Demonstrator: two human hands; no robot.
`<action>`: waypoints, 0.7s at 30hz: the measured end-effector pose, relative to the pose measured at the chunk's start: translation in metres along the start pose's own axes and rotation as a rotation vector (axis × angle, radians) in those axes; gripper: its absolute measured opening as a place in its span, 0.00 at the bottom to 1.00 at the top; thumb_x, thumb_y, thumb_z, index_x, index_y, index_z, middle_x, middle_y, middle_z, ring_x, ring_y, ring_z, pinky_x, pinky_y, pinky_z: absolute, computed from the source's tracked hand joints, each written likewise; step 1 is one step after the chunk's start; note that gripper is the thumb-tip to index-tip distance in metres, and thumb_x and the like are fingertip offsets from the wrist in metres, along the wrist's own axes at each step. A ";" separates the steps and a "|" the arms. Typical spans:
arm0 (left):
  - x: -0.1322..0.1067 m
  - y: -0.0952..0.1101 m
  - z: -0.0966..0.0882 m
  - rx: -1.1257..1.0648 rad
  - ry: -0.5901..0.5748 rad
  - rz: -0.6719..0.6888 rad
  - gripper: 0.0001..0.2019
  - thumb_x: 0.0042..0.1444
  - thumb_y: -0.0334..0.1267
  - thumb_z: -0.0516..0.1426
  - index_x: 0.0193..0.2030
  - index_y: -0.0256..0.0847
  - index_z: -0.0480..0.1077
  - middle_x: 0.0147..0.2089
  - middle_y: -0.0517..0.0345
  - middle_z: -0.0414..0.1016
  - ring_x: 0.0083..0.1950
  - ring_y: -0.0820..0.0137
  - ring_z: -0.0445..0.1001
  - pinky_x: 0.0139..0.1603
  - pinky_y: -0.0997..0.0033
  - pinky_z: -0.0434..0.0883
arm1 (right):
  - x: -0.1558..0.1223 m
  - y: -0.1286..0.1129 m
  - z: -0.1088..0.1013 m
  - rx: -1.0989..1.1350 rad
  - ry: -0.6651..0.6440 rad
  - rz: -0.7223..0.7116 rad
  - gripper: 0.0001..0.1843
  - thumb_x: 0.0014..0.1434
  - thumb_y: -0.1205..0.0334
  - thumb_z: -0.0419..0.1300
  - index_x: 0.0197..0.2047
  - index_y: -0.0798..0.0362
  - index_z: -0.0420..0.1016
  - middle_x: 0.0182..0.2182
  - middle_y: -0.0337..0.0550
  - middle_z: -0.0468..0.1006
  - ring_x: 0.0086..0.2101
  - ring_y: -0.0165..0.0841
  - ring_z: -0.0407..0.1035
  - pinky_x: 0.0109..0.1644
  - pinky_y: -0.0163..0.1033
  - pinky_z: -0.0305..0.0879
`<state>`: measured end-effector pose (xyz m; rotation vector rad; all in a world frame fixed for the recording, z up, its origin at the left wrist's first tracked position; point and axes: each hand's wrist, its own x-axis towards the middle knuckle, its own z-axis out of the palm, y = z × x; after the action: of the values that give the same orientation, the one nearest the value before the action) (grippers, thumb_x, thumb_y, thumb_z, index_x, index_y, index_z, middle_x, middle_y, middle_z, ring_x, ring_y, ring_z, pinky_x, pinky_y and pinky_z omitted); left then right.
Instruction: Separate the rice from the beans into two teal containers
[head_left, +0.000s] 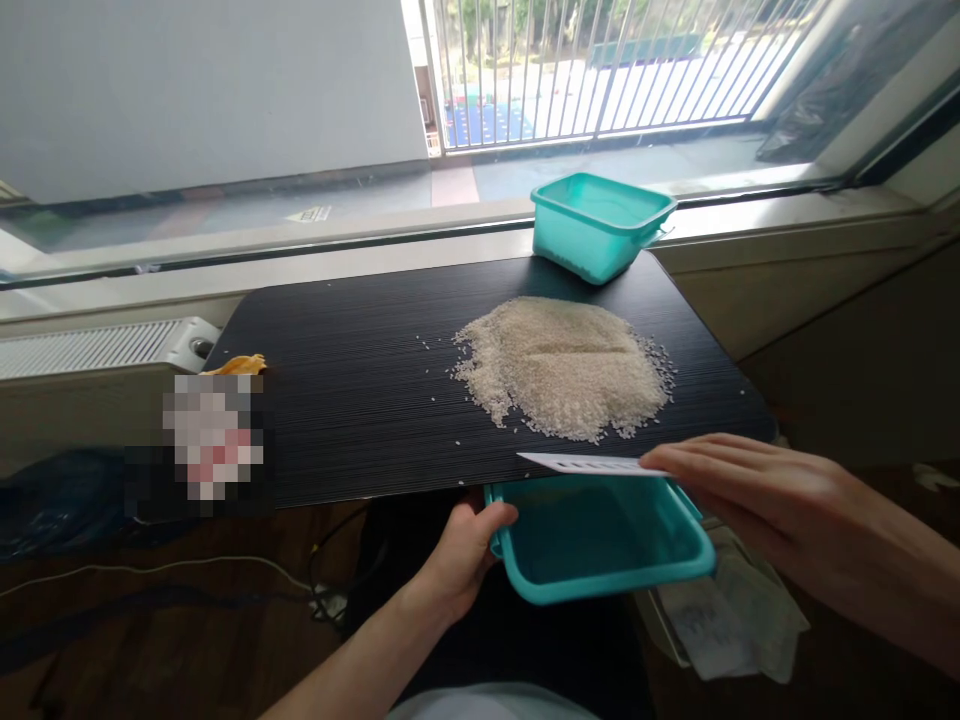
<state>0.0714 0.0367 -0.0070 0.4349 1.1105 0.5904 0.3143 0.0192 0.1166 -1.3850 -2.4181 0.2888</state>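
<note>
My left hand (469, 550) grips the left rim of a teal plastic container (611, 585), holding it just below the table's front edge. A white card (577, 464) with slots or printed marks along it is pinched in my right hand (757, 490), above the container's far rim. Beyond the card, a pile of white rice (570, 365) lies spread on the dark table (360, 400), with a shallow groove across it and loose grains around it. The container's inside looks dark; I cannot tell whether grains lie in it.
A second teal container (592, 235) stands at the table's back right corner, by the window sill. On the left edge lies a blurred-out package (214, 430) with an orange piece behind it. A radiator (105, 350) is at the left; papers (727, 610) sit below right.
</note>
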 end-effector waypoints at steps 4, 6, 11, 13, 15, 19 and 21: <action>-0.003 0.001 -0.005 -0.011 0.005 -0.002 0.14 0.43 0.34 0.59 0.38 0.32 0.71 0.31 0.51 0.75 0.29 0.69 0.72 0.31 0.69 0.69 | 0.000 -0.004 -0.004 -0.003 -0.072 -0.069 0.18 0.56 0.64 0.51 0.50 0.42 0.66 0.40 0.34 0.77 0.39 0.28 0.71 0.39 0.29 0.70; -0.005 0.002 -0.009 -0.023 0.002 0.003 0.15 0.42 0.35 0.59 0.40 0.34 0.70 0.32 0.52 0.75 0.30 0.69 0.72 0.31 0.69 0.69 | 0.006 -0.009 -0.005 0.028 -0.063 -0.073 0.18 0.56 0.63 0.51 0.50 0.42 0.67 0.40 0.34 0.77 0.38 0.28 0.72 0.38 0.29 0.70; -0.011 0.007 -0.025 -0.034 0.002 0.031 0.16 0.42 0.33 0.59 0.41 0.36 0.69 0.31 0.55 0.74 0.29 0.70 0.71 0.30 0.71 0.68 | 0.046 -0.022 0.018 0.059 0.007 -0.013 0.14 0.58 0.62 0.48 0.46 0.50 0.69 0.37 0.42 0.76 0.34 0.30 0.71 0.33 0.32 0.68; -0.013 0.009 -0.032 -0.035 0.020 0.046 0.16 0.42 0.33 0.58 0.41 0.36 0.68 0.31 0.55 0.74 0.30 0.70 0.71 0.31 0.71 0.68 | 0.060 -0.027 0.030 0.050 -0.017 -0.007 0.15 0.59 0.63 0.46 0.45 0.52 0.69 0.36 0.44 0.76 0.34 0.30 0.71 0.34 0.34 0.68; -0.014 0.011 -0.039 -0.042 0.035 0.055 0.16 0.43 0.33 0.58 0.42 0.36 0.67 0.32 0.54 0.74 0.30 0.70 0.71 0.32 0.70 0.68 | 0.067 -0.032 0.036 0.047 -0.063 -0.034 0.15 0.59 0.65 0.45 0.45 0.53 0.69 0.36 0.45 0.77 0.33 0.31 0.71 0.34 0.36 0.68; -0.017 0.013 -0.053 -0.045 0.041 0.068 0.16 0.44 0.33 0.57 0.43 0.36 0.67 0.33 0.53 0.74 0.30 0.70 0.71 0.32 0.71 0.68 | 0.059 -0.038 0.028 0.085 -0.156 -0.139 0.17 0.57 0.68 0.46 0.47 0.52 0.69 0.38 0.44 0.77 0.36 0.30 0.71 0.34 0.33 0.69; -0.019 0.015 -0.058 -0.029 0.053 0.054 0.14 0.44 0.33 0.57 0.41 0.35 0.68 0.31 0.53 0.74 0.29 0.70 0.71 0.32 0.70 0.68 | 0.051 -0.038 0.021 0.100 -0.157 -0.147 0.18 0.56 0.68 0.48 0.49 0.49 0.68 0.40 0.41 0.77 0.38 0.28 0.71 0.37 0.30 0.69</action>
<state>0.0084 0.0379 -0.0072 0.4268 1.1420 0.6680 0.2518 0.0436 0.1201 -1.1745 -2.5777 0.4909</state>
